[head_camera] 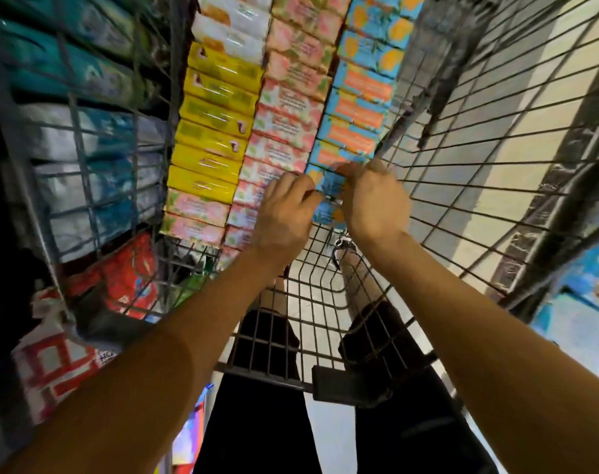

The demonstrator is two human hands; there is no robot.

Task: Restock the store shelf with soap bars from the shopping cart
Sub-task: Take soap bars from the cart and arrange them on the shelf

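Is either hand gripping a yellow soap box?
No: both the left hand and right hand hold the blue soap boxes.

Outside the wire mesh at left, teal packets [69,68] are lying above white-and-blue packs [96,172], with a red pack [130,275] showing below them. A pale tiled floor [469,131] is stretching away at right, and a sandalled foot [342,249] is standing on it.

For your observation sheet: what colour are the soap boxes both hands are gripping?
Blue with orange, seen in the head view: soap boxes, left hand, right hand.
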